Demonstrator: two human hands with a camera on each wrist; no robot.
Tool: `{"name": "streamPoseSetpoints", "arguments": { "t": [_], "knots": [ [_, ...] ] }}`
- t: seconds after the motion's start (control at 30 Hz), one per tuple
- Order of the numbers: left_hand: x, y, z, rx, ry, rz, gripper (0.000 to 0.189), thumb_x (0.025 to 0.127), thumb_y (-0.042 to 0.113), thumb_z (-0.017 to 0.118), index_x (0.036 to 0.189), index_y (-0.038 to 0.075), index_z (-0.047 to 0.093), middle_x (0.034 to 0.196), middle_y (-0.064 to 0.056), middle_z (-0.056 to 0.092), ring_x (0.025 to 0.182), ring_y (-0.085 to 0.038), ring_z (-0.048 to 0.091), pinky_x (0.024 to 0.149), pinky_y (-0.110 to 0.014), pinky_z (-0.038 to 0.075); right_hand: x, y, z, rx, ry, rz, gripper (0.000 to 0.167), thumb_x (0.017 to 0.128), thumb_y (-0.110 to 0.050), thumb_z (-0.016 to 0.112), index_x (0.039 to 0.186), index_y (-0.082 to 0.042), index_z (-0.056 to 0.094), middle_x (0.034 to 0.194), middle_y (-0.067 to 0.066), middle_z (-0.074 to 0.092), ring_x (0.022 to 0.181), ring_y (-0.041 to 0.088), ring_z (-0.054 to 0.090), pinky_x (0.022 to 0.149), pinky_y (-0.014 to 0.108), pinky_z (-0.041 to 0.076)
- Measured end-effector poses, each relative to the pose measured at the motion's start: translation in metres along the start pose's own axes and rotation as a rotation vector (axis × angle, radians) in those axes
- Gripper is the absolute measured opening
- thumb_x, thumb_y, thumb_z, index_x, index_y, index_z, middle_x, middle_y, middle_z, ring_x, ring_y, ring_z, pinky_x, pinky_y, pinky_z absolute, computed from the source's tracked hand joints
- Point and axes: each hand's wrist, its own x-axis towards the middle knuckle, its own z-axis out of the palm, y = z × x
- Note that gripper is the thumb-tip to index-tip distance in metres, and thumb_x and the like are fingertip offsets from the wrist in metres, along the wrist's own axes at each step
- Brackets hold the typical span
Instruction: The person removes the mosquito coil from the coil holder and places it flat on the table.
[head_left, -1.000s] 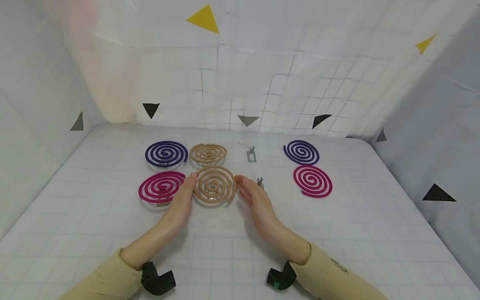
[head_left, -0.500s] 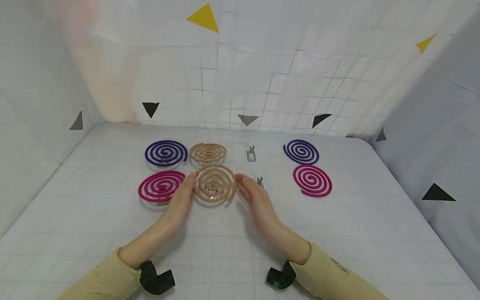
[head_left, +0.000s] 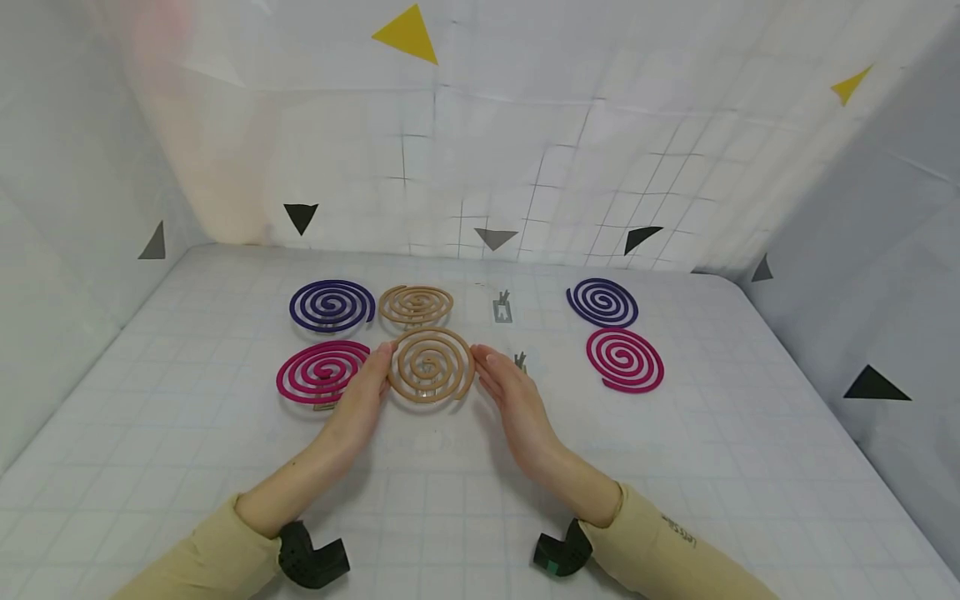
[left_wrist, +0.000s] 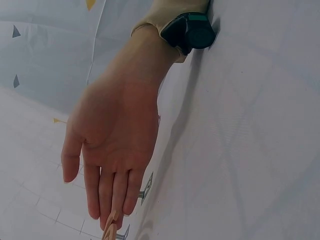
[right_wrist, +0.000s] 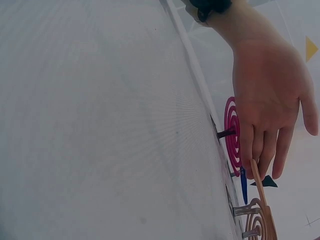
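Observation:
In the head view, a beige mosquito coil [head_left: 428, 362] sits between my two hands, over a small metal stand that shows through its rings. My left hand [head_left: 362, 395] touches its left edge with straight fingertips. At its right edge are the straight fingertips of my right hand [head_left: 523, 406]. The left wrist view shows the right hand's palm [left_wrist: 120, 120] with a bit of coil at the fingertips. The left hand's palm [right_wrist: 267, 90] faces the right wrist view, the coil edge-on at its fingers. Left of it lies a pink coil [head_left: 326, 372] on a stand, partly behind the left hand.
Behind stand a dark blue coil [head_left: 331, 305] and another beige coil [head_left: 417, 303], both raised on stands. Two bare metal stands, one rear [head_left: 502, 311] and one nearer [head_left: 521, 364], are right of centre. Farther right lie a blue coil [head_left: 602, 302] and a pink coil [head_left: 623, 357].
The beige coil between my hands has shifted very slightly right and away from me. Both hands hold nearly the same position, and the other coils stay put.

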Motion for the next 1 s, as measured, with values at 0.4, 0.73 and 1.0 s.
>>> {"name": "streamPoseSetpoints", "arguments": {
  "t": [0.4, 0.73, 1.0],
  "knots": [
    [0.002, -0.001, 0.002, -0.007, 0.001, -0.004, 0.065, 0.110, 0.044, 0.021, 0.158, 0.001, 0.020, 0.167, -0.014, 0.016, 0.154, -0.028, 0.016, 0.125, -0.045, 0.017, 0.000, -0.001, -0.001, 0.000, 0.020, -0.008, 0.049, 0.107, -0.021, 0.040, 0.145, 0.009, 0.042, 0.153, 0.023, 0.043, 0.145, 0.029, 0.039, 0.123, 0.040, 0.027],
    [0.004, 0.003, 0.010, -0.062, -0.034, 0.043, 0.063, 0.110, 0.039, 0.022, 0.156, -0.004, 0.021, 0.165, -0.019, 0.019, 0.153, -0.031, 0.018, 0.124, -0.045, 0.019, -0.001, -0.013, -0.011, -0.054, 0.000, -0.026, 0.048, 0.108, -0.021, 0.039, 0.146, 0.008, 0.043, 0.153, 0.021, 0.043, 0.146, 0.027, 0.038, 0.123, 0.039, 0.027],
    [0.006, 0.006, 0.024, -0.070, -0.045, 0.053, 0.062, 0.110, 0.038, 0.022, 0.156, -0.005, 0.024, 0.164, -0.019, 0.022, 0.153, -0.029, 0.019, 0.124, -0.043, 0.020, -0.007, -0.017, -0.028, -0.091, -0.003, -0.009, 0.048, 0.109, -0.022, 0.037, 0.148, 0.005, 0.041, 0.154, 0.019, 0.042, 0.147, 0.027, 0.037, 0.124, 0.041, 0.024]
  ]
}}
